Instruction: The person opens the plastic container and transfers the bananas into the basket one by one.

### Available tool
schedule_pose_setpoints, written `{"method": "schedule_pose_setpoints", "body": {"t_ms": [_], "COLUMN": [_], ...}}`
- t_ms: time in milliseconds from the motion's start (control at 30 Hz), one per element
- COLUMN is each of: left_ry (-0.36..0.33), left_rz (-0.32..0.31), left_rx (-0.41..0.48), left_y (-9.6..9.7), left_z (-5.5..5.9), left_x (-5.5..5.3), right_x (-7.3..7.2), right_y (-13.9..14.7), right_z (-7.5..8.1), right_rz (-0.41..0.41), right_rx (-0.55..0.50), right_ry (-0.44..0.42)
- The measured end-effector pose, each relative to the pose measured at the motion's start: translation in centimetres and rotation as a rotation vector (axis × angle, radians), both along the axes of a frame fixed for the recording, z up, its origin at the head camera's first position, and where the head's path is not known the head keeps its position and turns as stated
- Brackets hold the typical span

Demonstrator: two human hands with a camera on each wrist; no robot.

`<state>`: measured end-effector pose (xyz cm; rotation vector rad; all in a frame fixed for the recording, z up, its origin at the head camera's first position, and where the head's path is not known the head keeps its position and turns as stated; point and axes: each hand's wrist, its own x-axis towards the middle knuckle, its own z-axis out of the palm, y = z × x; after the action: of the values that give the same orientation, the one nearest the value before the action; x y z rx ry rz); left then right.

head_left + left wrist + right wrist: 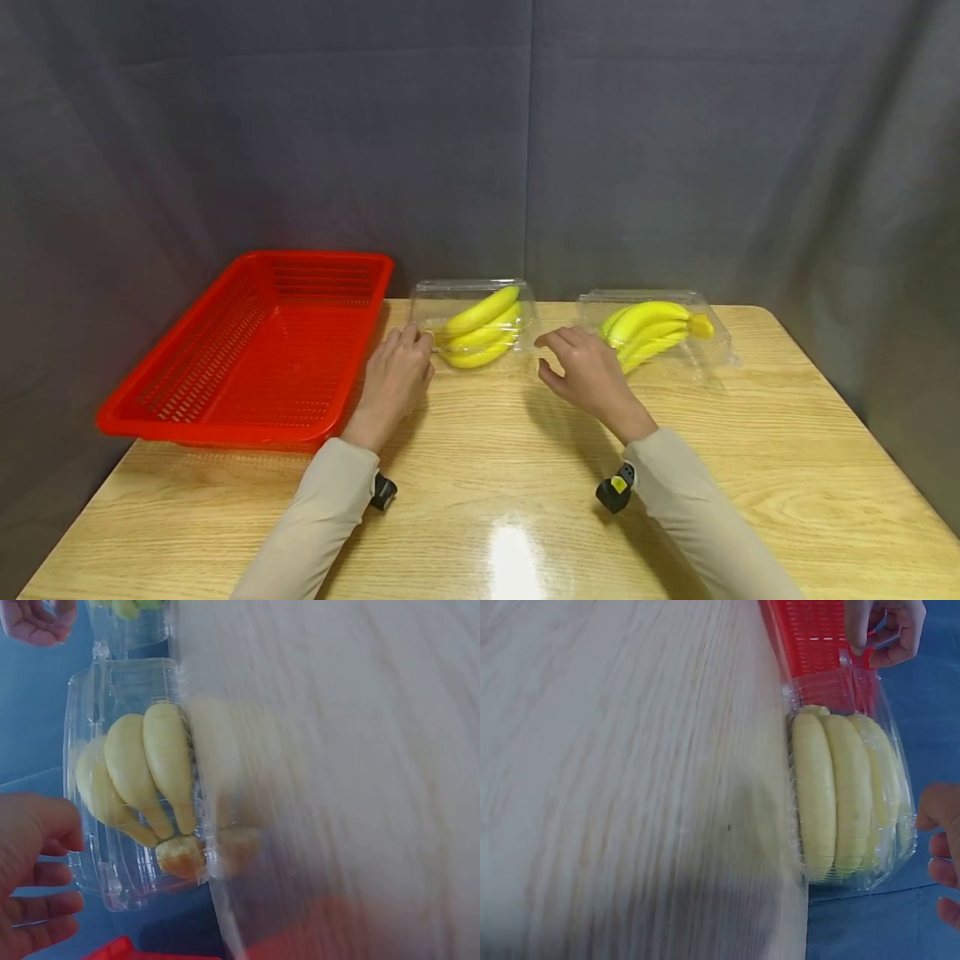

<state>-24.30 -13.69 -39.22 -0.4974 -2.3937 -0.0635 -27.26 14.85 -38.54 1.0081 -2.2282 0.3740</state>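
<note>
A clear plastic clamshell box with a bunch of bananas inside stands at the table's far edge, its lid down. My left hand is at the box's left end, fingers loosely bent; in the right wrist view its fingertips are right at the box's corner. My right hand hovers off the right end, thumb and fingers apart, with nothing between them. Behind that hand, to the right, a second clear box holds another banana bunch, partly hidden by the hand.
A red plastic basket with slotted sides stands on the left of the wooden table, close beside my left forearm. A dark grey curtain hangs right behind the table's far edge.
</note>
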Motion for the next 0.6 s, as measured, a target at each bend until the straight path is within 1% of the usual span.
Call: {"method": "schedule_pose_setpoints", "body": {"t_ms": [133, 267, 433, 600], "left_ry": [0.005, 0.004, -0.017, -0.067], "left_rz": [0.009, 0.005, -0.002, 0.011], "left_rx": [-0.006, 0.009, 0.041, 0.028], "left_y": [-0.2, -0.2, -0.1, -0.1], "left_z": [-0.3, -0.4, -0.4, -0.3], "left_x": [-0.1, -0.2, -0.3, -0.3], "right_x": [-0.3, -0.7, -1.1, -1.5], "right_y": [-0.1, -0.2, -0.4, -0.5], "right_z": [-0.3, -0.4, -0.6, -0.7], "right_rz": [0.001, 0.001, -0.013, -0.02], "right_rx": [0.002, -0.007, 0.009, 0.043], "right_ry": [-0.016, -0.014, -0.004, 0.008]}}
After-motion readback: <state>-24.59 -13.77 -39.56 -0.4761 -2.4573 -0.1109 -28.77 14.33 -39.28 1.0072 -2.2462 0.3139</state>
